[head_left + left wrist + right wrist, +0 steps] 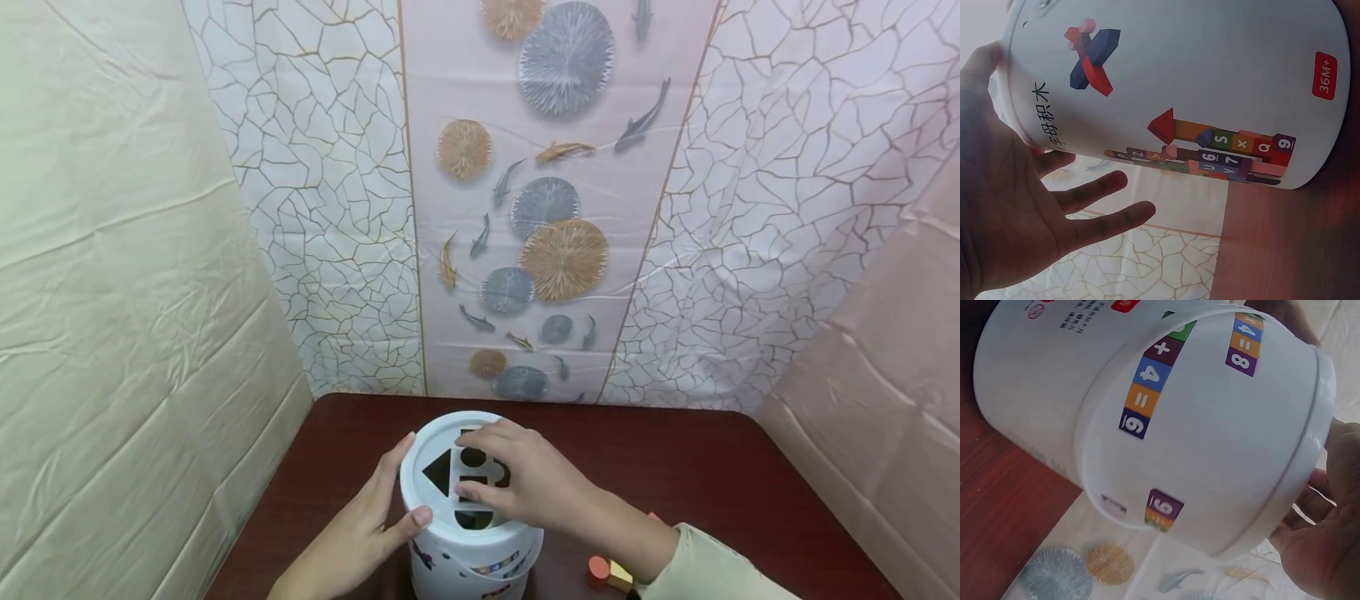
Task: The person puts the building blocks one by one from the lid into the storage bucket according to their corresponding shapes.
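Note:
A white bucket [472,575] with printed colored block pictures and a handle stands upright on the table. Several shaped holes, among them a triangle, pierce its white lid [431,442]. My left hand [367,517] steadies the left side, thumb and fingertips on the lid's rim; in the left wrist view the fingers of this hand [1016,194] extend straight beside the bucket's wall [1210,75]. Over the holes hovers my right hand [528,475], thumb and fingers apart with no object visible between them. The right wrist view shows this hand [1329,531] at the lid's edge.
On the dark red table [637,450], to the right of the bucket, lie a red round block [597,571] and a yellow block [620,576], partly beside the right forearm. Another red piece [655,517] peeks out behind the forearm. Patterned cloth [337,208] hangs behind the table.

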Demonstrator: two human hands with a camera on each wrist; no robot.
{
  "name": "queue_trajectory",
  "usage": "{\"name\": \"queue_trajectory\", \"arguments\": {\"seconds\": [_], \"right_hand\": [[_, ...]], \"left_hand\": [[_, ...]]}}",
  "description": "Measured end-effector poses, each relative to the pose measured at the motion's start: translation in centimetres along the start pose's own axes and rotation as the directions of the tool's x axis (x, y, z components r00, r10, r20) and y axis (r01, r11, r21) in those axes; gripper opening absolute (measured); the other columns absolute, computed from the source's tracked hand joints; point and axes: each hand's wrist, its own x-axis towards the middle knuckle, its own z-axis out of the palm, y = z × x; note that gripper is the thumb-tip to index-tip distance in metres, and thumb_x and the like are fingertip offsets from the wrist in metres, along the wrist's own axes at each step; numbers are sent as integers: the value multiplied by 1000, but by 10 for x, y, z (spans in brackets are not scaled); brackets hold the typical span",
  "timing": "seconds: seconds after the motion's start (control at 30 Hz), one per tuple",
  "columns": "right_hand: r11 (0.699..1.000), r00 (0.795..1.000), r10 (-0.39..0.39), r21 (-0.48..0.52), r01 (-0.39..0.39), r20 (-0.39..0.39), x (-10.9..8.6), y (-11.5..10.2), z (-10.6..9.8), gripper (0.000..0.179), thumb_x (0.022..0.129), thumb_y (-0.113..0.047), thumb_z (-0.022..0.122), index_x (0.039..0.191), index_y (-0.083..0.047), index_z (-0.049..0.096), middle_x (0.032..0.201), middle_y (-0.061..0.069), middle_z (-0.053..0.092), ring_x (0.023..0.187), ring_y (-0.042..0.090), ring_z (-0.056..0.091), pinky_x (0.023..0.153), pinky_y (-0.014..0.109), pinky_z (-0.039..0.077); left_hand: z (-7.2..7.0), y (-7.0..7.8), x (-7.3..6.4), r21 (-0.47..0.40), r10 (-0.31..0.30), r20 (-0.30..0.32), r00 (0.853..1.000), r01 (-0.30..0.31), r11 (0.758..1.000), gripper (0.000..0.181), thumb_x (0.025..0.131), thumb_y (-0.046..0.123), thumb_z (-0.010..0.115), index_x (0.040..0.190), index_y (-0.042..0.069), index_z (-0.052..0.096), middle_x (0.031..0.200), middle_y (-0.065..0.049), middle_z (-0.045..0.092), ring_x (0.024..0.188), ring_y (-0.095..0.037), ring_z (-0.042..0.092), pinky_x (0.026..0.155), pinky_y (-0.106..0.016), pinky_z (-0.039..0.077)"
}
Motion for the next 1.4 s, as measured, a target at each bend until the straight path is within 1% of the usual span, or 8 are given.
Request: {"name": "queue_trajectory", "arguments": {"seconds": [0.13,0.27,0.47,0.67,0.87,1.07,1.3,1.4], "right_hand": [[1000,999,-7,-6,7,-41,-10,4,-8,48,96,-35,90,134,-10,77,126,2,79,116,14,73,95,37,64],[1000,995,3,-28,-6,-95,-22,9,-16,48,92,-33,93,133,-12,78,127,-1,79,118,14,72,97,38,65],[997,987,18,-67,-29,-162,-41,18,-30,48,91,-31,94,134,-16,77,128,-6,77,118,12,71,95,40,65],[994,979,35,-95,-55,-202,-59,26,-41,47,92,-27,93,136,-20,76,130,-7,77,120,12,71,96,43,65],[988,976,67,-123,-94,-209,-76,33,-47,51,90,-25,94,137,-24,75,131,-9,77,120,13,73,95,44,65],[981,972,108,-137,-138,-210,-88,37,-48,50,89,-27,94,136,-25,76,129,-10,77,117,13,74,93,43,66],[981,970,102,-136,-135,-221,-101,44,-51,51,87,-26,96,134,-25,76,129,-10,78,116,13,75,92,41,66],[980,969,115,-136,-147,-217,-110,48,-52,51,87,-25,96,134,-24,76,128,-10,78,115,13,75,91,40,67]], "left_hand": [[0,2,0,-2,-15,1,1000,15,1000,93,106,49,71,175,50,7,182,-4,29,161,-34,41,118,-75,45],[1,4,-1,-9,-45,8,999,45,999,93,106,51,70,174,52,6,182,-4,28,160,-36,41,116,-78,45],[2,5,-2,9,-32,-16,999,32,999,94,105,51,73,174,51,9,182,-5,29,161,-36,42,114,-76,48],[3,2,-2,29,-31,-28,999,31,999,95,104,51,73,174,52,9,183,-5,28,162,-38,41,113,-77,49],[5,-3,-1,13,-16,-34,999,17,1000,95,105,48,74,174,51,10,184,-6,27,164,-39,38,115,-76,47],[3,0,-2,20,-16,-22,1000,17,1000,95,105,48,74,174,51,9,183,-9,28,163,-42,38,114,-78,46],[2,-1,-1,22,-24,-19,1000,24,999,95,105,48,74,174,50,10,183,-9,28,163,-42,39,115,-79,45],[2,-1,-1,19,-37,-15,999,37,999,94,105,49,74,174,52,10,183,-7,28,164,-40,38,117,-77,44]]}}
